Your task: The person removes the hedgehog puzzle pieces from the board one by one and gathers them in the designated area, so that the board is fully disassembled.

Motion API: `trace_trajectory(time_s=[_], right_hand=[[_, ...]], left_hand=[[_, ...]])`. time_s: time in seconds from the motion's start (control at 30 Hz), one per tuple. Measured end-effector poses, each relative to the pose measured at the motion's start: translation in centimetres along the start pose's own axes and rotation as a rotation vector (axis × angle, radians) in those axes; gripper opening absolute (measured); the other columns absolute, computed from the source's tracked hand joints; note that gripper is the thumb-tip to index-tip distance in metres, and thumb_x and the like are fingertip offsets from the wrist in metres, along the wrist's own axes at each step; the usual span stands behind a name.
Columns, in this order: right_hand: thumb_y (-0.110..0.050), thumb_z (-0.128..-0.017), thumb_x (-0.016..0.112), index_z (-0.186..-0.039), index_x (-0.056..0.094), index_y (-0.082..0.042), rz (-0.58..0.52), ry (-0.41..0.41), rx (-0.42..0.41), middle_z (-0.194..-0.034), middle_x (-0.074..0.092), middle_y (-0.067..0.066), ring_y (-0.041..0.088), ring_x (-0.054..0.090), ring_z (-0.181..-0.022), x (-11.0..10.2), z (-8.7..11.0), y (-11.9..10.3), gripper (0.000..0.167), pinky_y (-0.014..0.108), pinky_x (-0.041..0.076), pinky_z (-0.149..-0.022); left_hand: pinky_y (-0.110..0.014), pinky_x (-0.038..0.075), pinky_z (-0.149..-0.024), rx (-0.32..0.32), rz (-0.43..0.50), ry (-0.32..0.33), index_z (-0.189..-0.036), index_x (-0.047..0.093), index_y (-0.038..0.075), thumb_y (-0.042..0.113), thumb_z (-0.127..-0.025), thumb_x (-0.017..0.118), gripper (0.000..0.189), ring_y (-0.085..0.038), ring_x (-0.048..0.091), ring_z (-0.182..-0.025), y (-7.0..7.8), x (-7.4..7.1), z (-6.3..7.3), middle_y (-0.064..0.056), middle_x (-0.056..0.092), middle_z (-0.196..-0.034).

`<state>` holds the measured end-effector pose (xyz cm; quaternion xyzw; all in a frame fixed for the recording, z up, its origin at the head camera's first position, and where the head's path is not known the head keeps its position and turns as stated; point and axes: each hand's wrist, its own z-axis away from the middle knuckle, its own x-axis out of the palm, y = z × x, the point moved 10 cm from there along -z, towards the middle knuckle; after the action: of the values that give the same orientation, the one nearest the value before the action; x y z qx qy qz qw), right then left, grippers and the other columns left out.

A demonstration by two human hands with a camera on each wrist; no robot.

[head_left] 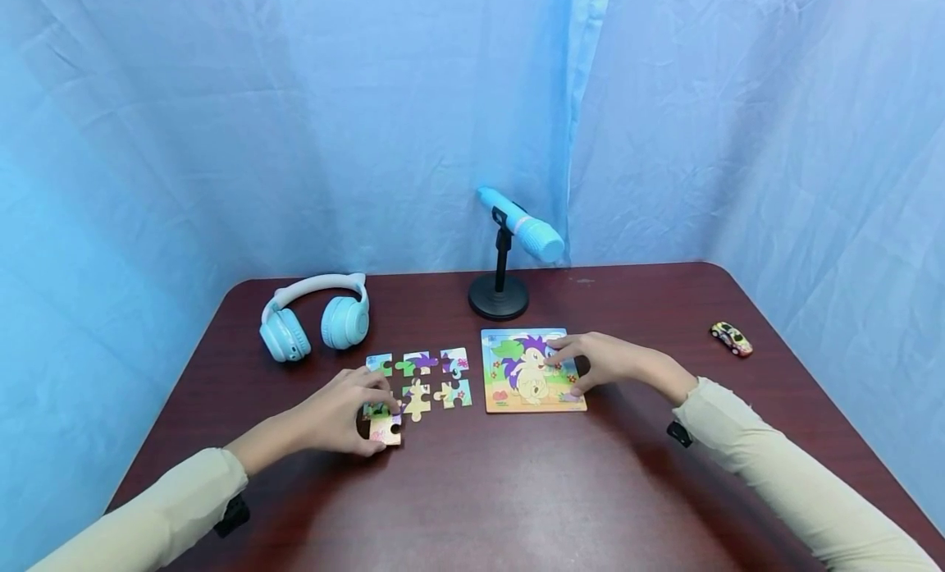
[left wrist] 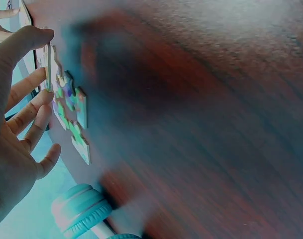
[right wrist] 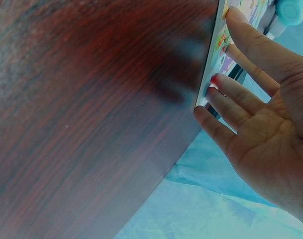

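Note:
On the left, my left hand [head_left: 353,409] pinches a jigsaw puzzle piece [head_left: 385,431] between thumb and fingers. The left wrist view shows that piece edge-on, between the thumb and the fingertips. Several other loose puzzle pieces [head_left: 453,394] lie in rough rows just beyond and to the right of this hand. To their right lies a square puzzle board [head_left: 489,395] with a purple-haired cartoon character. My right hand [head_left: 604,363] rests its spread fingertips on the board's right side. In the right wrist view its fingers [right wrist: 236,92] are fairly straight along the board's edge.
Light blue headphones [head_left: 344,322] stand at the back left of the dark wooden table [head_left: 472,490]. A blue microphone [head_left: 527,231] on a black stand [head_left: 499,297] is behind the board. A small toy car [head_left: 731,339] sits far right. Pale blue curtains [head_left: 369,129] surround the table.

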<state>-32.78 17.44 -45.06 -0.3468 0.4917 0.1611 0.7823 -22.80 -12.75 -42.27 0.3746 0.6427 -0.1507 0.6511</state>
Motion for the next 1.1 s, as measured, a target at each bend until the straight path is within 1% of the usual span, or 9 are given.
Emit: trace_trajectory(time_s=[0.23,0.4,0.5,0.67,0.77,1.1], right_hand=[[-0.028,-0.083,0.085,-0.139,0.065,-0.014,0.007,-0.003,0.007,-0.156,0.047,0.02,0.044,0.042,-0.144,0.0,0.0,-0.1,0.061,0.057,0.043,-0.11],[-0.026,-0.083,0.085,-0.139,0.064,-0.014,0.015,-0.005,0.011,-0.155,0.048,0.02,0.043,0.043,-0.143,0.0,0.1,0.0,0.061,0.056,0.044,-0.11],[-0.026,-0.083,0.085,-0.139,0.064,-0.014,0.021,-0.004,0.009,-0.155,0.048,0.02,0.044,0.043,-0.143,0.0,0.1,-0.1,0.061,0.056,0.044,-0.11],[-0.025,-0.083,0.085,-0.139,0.065,-0.014,0.026,-0.001,0.001,-0.154,0.048,0.02,0.044,0.044,-0.143,-0.1,0.2,-0.3,0.06,0.056,0.044,-0.11],[-0.025,-0.084,0.085,-0.139,0.064,-0.014,0.022,-0.003,0.007,-0.155,0.048,0.02,0.044,0.043,-0.143,-0.1,0.1,-0.2,0.06,0.056,0.043,-0.11],[-0.026,-0.083,0.085,-0.139,0.064,-0.014,0.019,-0.009,0.011,-0.155,0.047,0.02,0.043,0.043,-0.144,-0.1,0.1,-0.2,0.061,0.056,0.043,-0.11]], left_hand=[[-0.046,0.043,-0.089,0.017,-0.003,-0.006,-0.103,0.075,0.027,0.037,-0.072,0.088,0.035,-0.01,0.05,-0.098,0.0,0.5,0.8,0.008,0.061,-0.106],[-0.044,0.043,-0.087,0.036,0.002,0.007,-0.101,0.075,0.026,0.037,-0.07,0.089,0.036,-0.008,0.049,-0.094,0.1,0.7,1.3,0.009,0.061,-0.102],[-0.044,0.044,-0.089,0.034,0.009,0.0,-0.101,0.076,0.027,0.038,-0.069,0.089,0.037,-0.008,0.05,-0.095,0.1,0.9,1.5,0.009,0.062,-0.103],[-0.046,0.045,-0.092,0.011,0.031,-0.036,-0.101,0.076,0.027,0.039,-0.07,0.089,0.036,-0.009,0.051,-0.098,-0.1,1.3,1.6,0.009,0.063,-0.104],[-0.046,0.044,-0.092,0.006,0.035,-0.046,-0.101,0.075,0.027,0.039,-0.07,0.088,0.036,-0.009,0.051,-0.098,-0.1,1.4,1.6,0.009,0.063,-0.104],[-0.044,0.045,-0.091,0.017,0.031,-0.039,-0.1,0.075,0.026,0.039,-0.068,0.09,0.038,-0.008,0.051,-0.096,-0.1,1.3,1.5,0.01,0.063,-0.102]])
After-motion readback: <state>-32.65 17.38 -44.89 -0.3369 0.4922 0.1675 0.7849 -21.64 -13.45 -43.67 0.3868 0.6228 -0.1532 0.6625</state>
